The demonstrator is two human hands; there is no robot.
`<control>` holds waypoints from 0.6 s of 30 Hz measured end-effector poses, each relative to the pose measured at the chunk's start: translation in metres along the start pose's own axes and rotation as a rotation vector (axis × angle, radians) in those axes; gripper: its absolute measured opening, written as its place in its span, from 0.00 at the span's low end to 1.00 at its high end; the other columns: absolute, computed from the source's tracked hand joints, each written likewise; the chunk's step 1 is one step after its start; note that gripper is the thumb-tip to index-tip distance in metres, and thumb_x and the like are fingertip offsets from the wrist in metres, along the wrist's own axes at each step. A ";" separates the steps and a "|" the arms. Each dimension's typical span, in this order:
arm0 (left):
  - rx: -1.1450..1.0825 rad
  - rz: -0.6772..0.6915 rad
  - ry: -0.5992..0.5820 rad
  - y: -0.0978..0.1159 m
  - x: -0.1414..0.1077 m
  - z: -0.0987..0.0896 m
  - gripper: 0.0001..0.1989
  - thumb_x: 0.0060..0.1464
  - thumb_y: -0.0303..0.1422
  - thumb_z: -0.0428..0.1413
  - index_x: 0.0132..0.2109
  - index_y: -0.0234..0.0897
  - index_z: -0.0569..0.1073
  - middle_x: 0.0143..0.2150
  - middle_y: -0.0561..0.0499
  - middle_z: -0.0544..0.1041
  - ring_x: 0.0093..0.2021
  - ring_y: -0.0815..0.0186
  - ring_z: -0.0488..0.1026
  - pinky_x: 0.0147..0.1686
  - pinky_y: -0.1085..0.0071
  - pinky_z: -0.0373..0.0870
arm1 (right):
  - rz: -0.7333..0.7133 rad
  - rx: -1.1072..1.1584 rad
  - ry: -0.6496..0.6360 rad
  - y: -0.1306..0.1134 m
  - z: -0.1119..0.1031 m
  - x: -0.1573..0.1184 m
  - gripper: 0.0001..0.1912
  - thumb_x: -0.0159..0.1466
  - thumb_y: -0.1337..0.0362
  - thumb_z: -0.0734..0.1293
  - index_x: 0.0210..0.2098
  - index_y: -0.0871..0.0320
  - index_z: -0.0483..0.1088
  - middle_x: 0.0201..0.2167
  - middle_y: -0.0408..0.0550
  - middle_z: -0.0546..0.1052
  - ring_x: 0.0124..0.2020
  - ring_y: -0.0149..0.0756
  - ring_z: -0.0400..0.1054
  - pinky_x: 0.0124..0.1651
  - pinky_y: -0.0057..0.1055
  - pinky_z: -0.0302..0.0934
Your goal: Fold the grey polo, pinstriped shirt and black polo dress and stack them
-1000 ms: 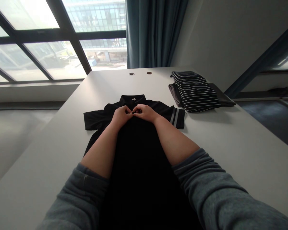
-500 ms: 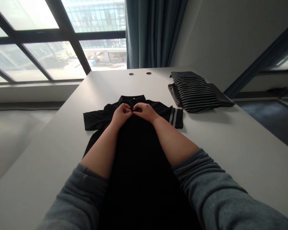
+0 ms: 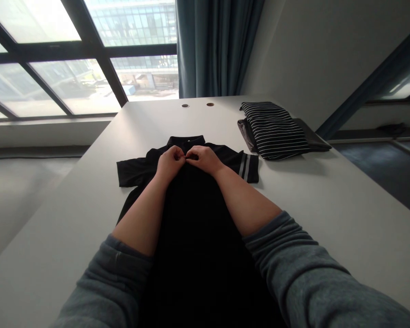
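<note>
A black short-sleeved polo shirt (image 3: 193, 193) lies spread on the white table, its collar (image 3: 186, 140) pointing away from me. Two light stripes band its right-hand sleeve (image 3: 250, 167). My left hand (image 3: 170, 163) pinches the shirt front just below the collar. Right beside it, my right hand (image 3: 205, 159) is closed on the front too, thumb and fingertips meeting the left ones. Whatever small part lies between the fingertips, such as a button, is hidden. The shirt's lower part runs into black at the bottom of the view, where its edge cannot be made out.
Folded clothes, a black-and-white striped one (image 3: 276, 132) on top of a dark grey one (image 3: 314, 136), lie at the right back of the table (image 3: 341, 214). Two round cable holes (image 3: 210, 105) sit near the far edge. Behind are a curtain (image 3: 218, 50) and windows.
Both hands stay at the same spot on the shirt front, with fingertips drawn slightly closer together. The whole view has shifted a little, so everything appears slightly further left.
</note>
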State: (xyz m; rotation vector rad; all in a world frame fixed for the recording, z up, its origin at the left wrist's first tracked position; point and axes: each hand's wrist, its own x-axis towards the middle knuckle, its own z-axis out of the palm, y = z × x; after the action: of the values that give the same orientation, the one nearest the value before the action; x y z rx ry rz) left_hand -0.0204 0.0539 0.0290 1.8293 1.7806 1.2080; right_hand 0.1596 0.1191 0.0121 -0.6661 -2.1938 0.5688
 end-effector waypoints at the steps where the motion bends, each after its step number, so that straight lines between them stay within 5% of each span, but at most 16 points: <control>1: -0.025 -0.012 0.007 -0.001 0.000 0.001 0.04 0.49 0.29 0.59 0.33 0.41 0.72 0.31 0.55 0.76 0.32 0.65 0.71 0.34 0.68 0.64 | 0.004 0.004 -0.007 0.000 0.001 0.000 0.03 0.63 0.68 0.71 0.37 0.57 0.78 0.37 0.46 0.79 0.38 0.37 0.73 0.46 0.33 0.68; 8: -0.264 -0.122 -0.004 -0.010 0.003 0.005 0.11 0.52 0.32 0.61 0.42 0.41 0.70 0.32 0.55 0.77 0.32 0.66 0.72 0.36 0.69 0.67 | 0.030 0.057 -0.025 0.002 0.002 0.000 0.07 0.65 0.69 0.70 0.42 0.57 0.78 0.41 0.46 0.79 0.41 0.37 0.73 0.48 0.33 0.69; 14: -0.029 -0.025 0.041 -0.002 0.001 0.005 0.14 0.53 0.28 0.61 0.44 0.43 0.66 0.36 0.53 0.79 0.38 0.61 0.76 0.42 0.65 0.67 | -0.020 -0.051 -0.018 -0.002 0.002 0.002 0.05 0.65 0.70 0.69 0.39 0.57 0.78 0.42 0.48 0.77 0.41 0.37 0.72 0.49 0.34 0.68; 18: -0.160 -0.121 0.044 -0.006 0.001 0.010 0.14 0.54 0.29 0.61 0.43 0.43 0.64 0.36 0.54 0.79 0.36 0.64 0.75 0.41 0.66 0.68 | 0.000 0.002 0.011 -0.003 0.001 0.002 0.04 0.64 0.70 0.69 0.37 0.57 0.76 0.40 0.47 0.76 0.38 0.36 0.71 0.45 0.33 0.68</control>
State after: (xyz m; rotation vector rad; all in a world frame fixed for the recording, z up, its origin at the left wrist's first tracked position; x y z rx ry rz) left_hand -0.0170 0.0595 0.0196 1.5950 1.7361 1.3116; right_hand 0.1569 0.1173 0.0142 -0.6667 -2.1831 0.5664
